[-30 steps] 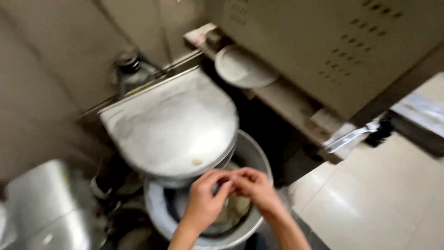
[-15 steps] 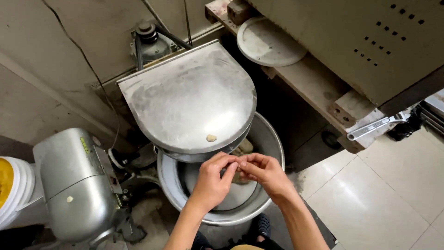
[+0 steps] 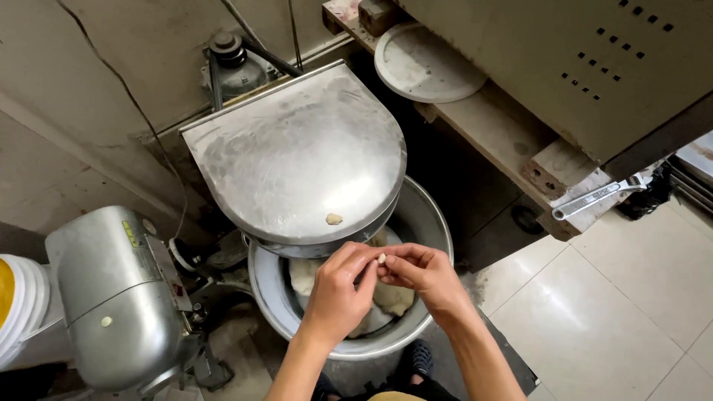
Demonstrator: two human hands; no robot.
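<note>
- The left hand (image 3: 338,293) and right hand (image 3: 423,276) meet fingertip to fingertip over the bowl (image 3: 434,223).
- Between their fingertips sits a small pale dough bit (image 3: 382,258); both hands are pinched shut on it, thumbs and forefingers closed, the other fingers curled loosely.
- Directly under the hands, inside the bowl, lies a pale dough mass (image 3: 304,276), partly hidden by the wrists.
- The bowl is round and metal, its rim showing to the right and below the hands.
- Below the forearms a dark shoe (image 3: 417,358) shows on the floor.
- To the left stands a grey motor housing (image 3: 111,297), with a white and yellow bucket (image 3: 18,304) at the frame's left edge.
- Just beyond the hands, a flat metal lid (image 3: 297,156) covers the far half of the bowl; a second dough scrap (image 3: 334,219) sits on the lid near its front edge.
- To the right, pale floor tiles (image 3: 616,297).
- Farther right, a wrench (image 3: 598,197) lies on the end of a wooden ledge (image 3: 490,126).
- Behind the lid, a pulley (image 3: 226,46) with a belt stands by the cracked wall (image 3: 89,82).
- Farthest, a round plate (image 3: 423,67) rests on the ledge under a grey perforated cabinet (image 3: 564,67).
</note>
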